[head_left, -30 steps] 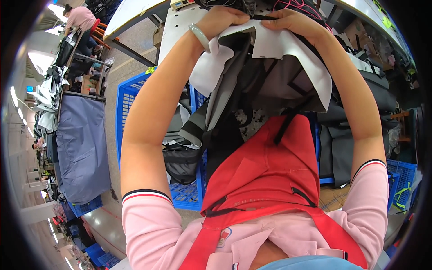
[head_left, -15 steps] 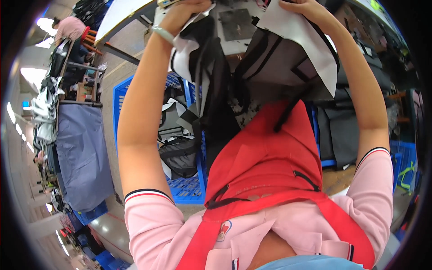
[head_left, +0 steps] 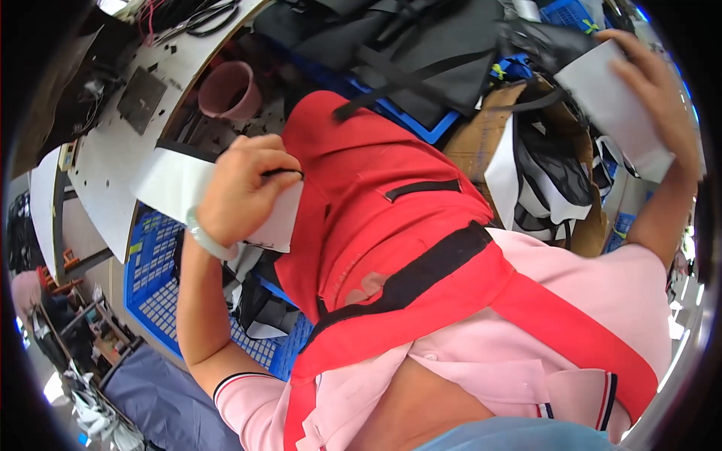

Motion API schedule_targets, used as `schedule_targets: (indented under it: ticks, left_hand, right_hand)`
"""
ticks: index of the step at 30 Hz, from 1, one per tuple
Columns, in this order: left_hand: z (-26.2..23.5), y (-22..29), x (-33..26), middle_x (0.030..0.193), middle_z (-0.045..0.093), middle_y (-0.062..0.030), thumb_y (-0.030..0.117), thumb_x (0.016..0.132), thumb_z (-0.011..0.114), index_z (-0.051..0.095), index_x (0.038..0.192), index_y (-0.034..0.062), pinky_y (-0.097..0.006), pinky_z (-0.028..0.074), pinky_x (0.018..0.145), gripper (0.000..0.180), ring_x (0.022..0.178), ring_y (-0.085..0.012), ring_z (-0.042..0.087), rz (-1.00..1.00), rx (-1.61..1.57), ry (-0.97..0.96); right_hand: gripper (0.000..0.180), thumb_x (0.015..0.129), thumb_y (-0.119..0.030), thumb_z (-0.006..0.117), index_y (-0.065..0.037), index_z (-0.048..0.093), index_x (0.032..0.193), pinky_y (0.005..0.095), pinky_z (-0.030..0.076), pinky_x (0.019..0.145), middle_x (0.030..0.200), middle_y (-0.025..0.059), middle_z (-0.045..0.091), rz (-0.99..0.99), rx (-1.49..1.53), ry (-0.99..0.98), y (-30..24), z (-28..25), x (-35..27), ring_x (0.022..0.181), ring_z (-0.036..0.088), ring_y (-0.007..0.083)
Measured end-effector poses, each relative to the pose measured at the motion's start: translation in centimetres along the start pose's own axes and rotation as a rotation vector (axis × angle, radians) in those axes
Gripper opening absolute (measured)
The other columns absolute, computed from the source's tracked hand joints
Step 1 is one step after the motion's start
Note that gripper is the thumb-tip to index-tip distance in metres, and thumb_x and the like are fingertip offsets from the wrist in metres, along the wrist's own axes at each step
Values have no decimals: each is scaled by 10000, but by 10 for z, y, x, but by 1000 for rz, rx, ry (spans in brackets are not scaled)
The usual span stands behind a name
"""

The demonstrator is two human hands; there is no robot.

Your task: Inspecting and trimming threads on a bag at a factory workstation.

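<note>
My left hand [head_left: 252, 184] is closed in front of the red apron, its fingers pinching a white sheet-like panel [head_left: 165, 179] with a black strip along one edge. Part of that panel shows below the hand. Far to the right, my right hand [head_left: 658, 98] grips a pale grey-white panel [head_left: 613, 113], fingers over its upper edge. That panel hangs above a cardboard box [head_left: 481, 139] holding black, grey and white sewn bag pieces [head_left: 553, 169]. A black strap runs from near the panel toward the box. Whether the panel joins the pieces below cannot be made out.
A blue crate [head_left: 162, 255] with bag pieces stands below my left arm. A white worktable [head_left: 113, 173] with a dark metal plate lies left, a pink bucket [head_left: 229, 90] beside it. Black panels [head_left: 429, 68] fill a blue crate ahead. Another person is at the far left.
The view has turned to the right. My hands, both on a black, grey and white piece at the worktable before, are now apart, the right one over the cardboard box.
</note>
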State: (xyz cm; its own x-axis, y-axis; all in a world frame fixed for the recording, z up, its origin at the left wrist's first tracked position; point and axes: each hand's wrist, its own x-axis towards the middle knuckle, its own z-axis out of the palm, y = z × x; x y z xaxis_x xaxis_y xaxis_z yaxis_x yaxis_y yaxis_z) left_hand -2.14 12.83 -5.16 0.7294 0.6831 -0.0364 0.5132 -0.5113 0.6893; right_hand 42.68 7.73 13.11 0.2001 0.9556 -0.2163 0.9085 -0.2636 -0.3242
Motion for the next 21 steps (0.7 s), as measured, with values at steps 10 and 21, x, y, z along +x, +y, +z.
schedule_targets:
  ticks: [10,21]
  left_hand:
    - [79,9,1,829,596,-76,134,737,635,691,730,85,-381,381,810,74,866,-242,568,148,217,-145]
    - [157,10,-81,916,615,-93,12,762,603,652,916,81,-385,478,801,176,914,-294,591,-73,33,1077]
  right_hand:
    - [629,888,-213,657,-144,378,1447,258,458,687,912,71,633,-500,465,-557,-46,217,49,760,542,112]
    - [297,894,-99,586,5,610,1171,247,389,965,1166,61,616,-722,667,-750,-171,370,89,1087,534,123]
